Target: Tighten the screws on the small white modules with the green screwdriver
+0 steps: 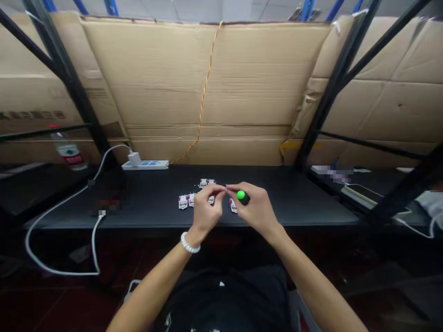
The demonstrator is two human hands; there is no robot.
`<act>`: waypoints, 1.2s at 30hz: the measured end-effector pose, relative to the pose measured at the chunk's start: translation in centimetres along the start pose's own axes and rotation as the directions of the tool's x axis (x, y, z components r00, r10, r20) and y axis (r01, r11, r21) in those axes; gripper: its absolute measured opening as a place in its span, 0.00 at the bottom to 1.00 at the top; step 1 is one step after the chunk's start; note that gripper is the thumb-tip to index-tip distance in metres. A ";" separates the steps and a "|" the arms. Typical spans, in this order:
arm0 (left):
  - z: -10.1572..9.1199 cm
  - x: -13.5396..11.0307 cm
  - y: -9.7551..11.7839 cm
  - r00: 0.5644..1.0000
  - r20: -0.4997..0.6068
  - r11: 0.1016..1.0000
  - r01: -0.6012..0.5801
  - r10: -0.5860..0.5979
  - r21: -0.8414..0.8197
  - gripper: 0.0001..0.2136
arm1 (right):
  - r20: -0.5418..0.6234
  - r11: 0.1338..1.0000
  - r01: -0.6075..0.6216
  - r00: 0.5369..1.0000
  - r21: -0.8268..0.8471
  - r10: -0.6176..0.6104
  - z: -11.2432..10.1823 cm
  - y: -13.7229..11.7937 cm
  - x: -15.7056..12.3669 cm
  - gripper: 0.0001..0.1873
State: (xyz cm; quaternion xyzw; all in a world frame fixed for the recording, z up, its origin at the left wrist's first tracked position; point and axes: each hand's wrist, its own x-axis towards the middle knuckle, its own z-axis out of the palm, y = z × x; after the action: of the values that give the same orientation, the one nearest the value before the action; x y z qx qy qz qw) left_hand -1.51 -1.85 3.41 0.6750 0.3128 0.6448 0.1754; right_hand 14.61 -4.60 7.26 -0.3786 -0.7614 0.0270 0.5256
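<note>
Over the black tabletop, my left hand [208,206] and my right hand [255,205] meet at the fingertips. The left thumb and index finger pinch a tiny light-coloured piece, too small to name. Held in the right hand is a screwdriver [243,197] with a green-and-black handle, its round green end facing me; its tip is hidden. The right fingertips also touch the tiny piece. Small white-and-purple plastic parts lie around the hands: several to the left [183,202], a pair behind [204,183], and one partly covered by the right hand [233,206].
A white power strip [152,164] with a plugged-in charger [134,159] lies at the back left. Its white cable [29,244] loops over the front edge. A water bottle [71,152] stands at far left. Black metal posts [332,87] flank the table before cardboard [256,83].
</note>
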 end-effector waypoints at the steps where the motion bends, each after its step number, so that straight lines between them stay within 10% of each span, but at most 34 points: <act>1: 0.0 0.0 -0.1 1.000 -0.009 1.000 -0.006 0.006 0.006 0.05 | 0.007 1.000 0.000 1.000 -0.002 0.000 0.0 0.0 0.0 0.09; 36: 0.0 -0.1 0.0 0.998 -0.058 1.000 -0.007 0.006 -0.014 0.06 | -0.052 0.999 0.042 0.998 -0.024 -0.043 0.4 -0.8 0.0 0.08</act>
State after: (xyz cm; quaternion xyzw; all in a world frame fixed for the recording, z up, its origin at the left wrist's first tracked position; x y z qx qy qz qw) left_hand -1.45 -1.95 3.33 0.6556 0.3109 0.6670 0.1691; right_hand 13.85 -5.02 7.44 -0.3689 -0.7555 -0.0029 0.5414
